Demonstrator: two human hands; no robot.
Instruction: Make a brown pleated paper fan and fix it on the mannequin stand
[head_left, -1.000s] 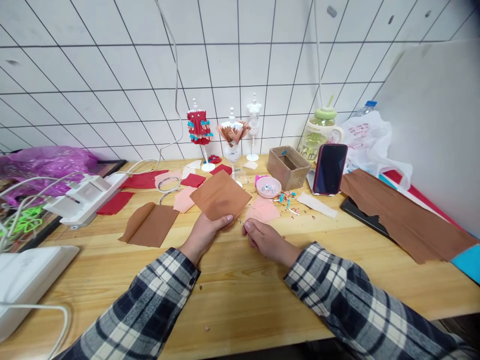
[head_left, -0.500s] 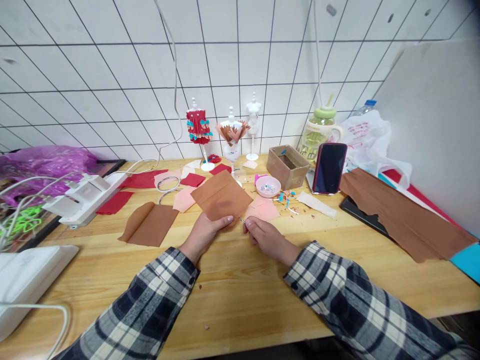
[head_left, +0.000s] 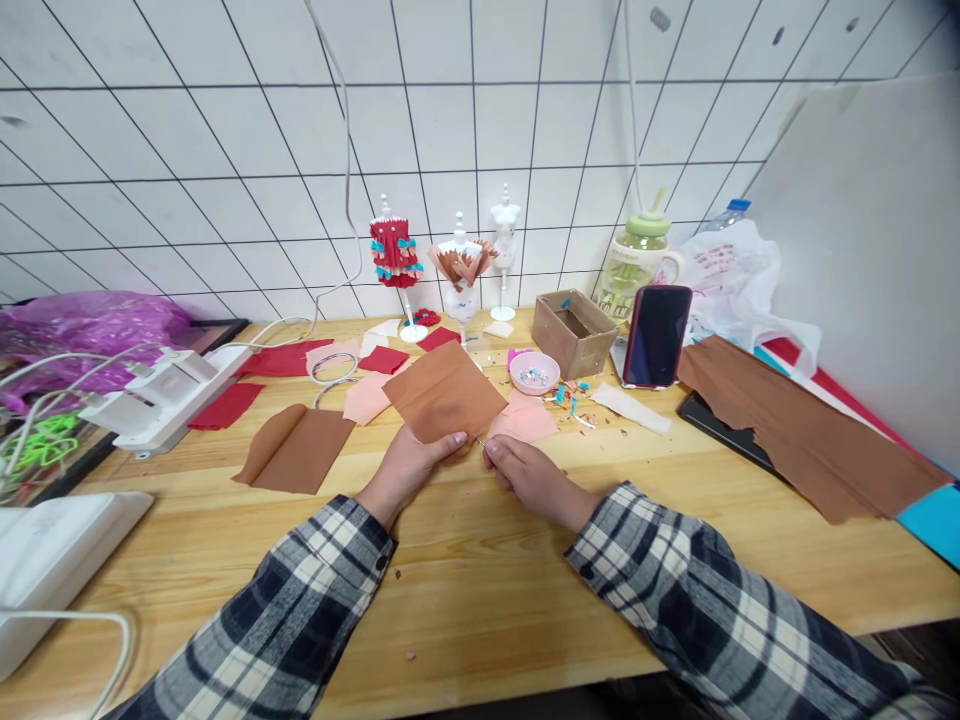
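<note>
My left hand (head_left: 411, 468) pinches the lower corner of a brown paper square (head_left: 446, 388), its thumb lying on top. The square is held up in front of me with one corner toward me. My right hand (head_left: 534, 476) is closed on a thin metal tool (head_left: 481, 442), most of which the fingers hide. The tool's tip meets the square's near corner, beside my left thumb. On the table to the left lies another brown sheet (head_left: 304, 448), curled at one edge. Pink paper pieces (head_left: 525, 416) lie beyond my right hand.
Small white mannequins stand at the back, one in a red dress (head_left: 393, 255), one with brown paper petals (head_left: 459, 262). A bead bowl (head_left: 535, 372), cardboard box (head_left: 576, 335), phone (head_left: 656, 335) and green-lidded jug (head_left: 641, 255) stand right. A power strip (head_left: 161, 400) lies left.
The tool's tip and my right fingers have come slightly closer to the square's corner. My left hand and the square hold nearly the same place, and the view has shifted slightly.
</note>
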